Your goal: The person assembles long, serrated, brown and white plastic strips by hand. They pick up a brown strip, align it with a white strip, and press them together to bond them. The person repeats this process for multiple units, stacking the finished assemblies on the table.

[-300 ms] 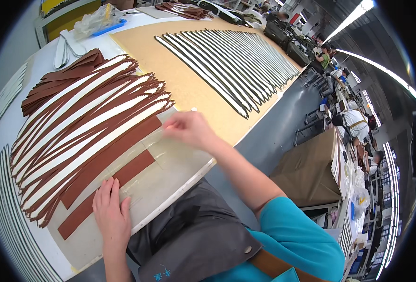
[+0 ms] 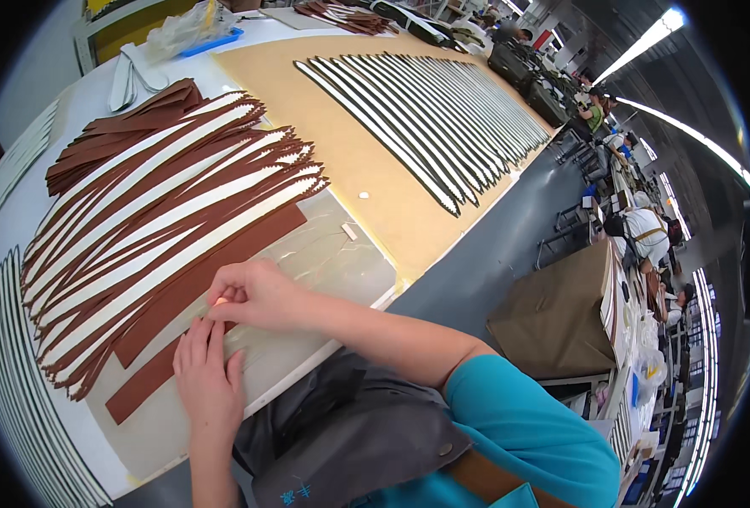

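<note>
My right hand point(image 2: 252, 294) has come back beside my flat left hand point(image 2: 208, 377); its fingers seemingly pinch the long brown leather strip point(image 2: 150, 375).

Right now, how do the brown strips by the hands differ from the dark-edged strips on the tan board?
The brown strips are wide and overlap in a loose, slanting pile; the dark-edged strips are thin and lie in one neat fanned row. The brown strips rest partly on a clear sheet, where the left hand and right hand meet at one strip's end; nobody touches the dark-edged strips. Both are long, flat and show white.
</note>
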Motion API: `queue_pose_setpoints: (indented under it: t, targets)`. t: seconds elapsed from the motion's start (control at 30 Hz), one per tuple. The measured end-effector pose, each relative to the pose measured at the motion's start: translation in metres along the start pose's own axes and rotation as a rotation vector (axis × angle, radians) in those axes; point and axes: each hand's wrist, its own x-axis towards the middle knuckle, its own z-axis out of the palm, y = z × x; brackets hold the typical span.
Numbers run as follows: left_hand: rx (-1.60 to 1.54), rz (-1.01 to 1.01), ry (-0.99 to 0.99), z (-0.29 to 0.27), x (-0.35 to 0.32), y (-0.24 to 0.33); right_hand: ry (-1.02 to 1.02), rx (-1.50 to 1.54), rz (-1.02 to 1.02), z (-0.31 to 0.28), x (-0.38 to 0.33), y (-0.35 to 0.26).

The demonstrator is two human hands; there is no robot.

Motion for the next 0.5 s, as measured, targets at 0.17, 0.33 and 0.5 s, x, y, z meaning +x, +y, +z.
queue_pose_setpoints:
  t: [0.17, 0.33, 0.5]
  targets:
    - [-0.063, 0.007, 0.013, -0.007, 0.003, 0.006, -0.001, -0.003, 0.005, 0.014, 0.011, 0.0]
    - [-0.066, 0.027, 0.07, -0.003, 0.001, 0.0, -0.041, 0.066, 0.137, -0.003, 0.014, 0.0]
    - [-0.103, 0.043, 0.084, -0.004, 0.0, 0.0, 0.038, 0.026, 0.213, -0.018, 0.007, -0.02]
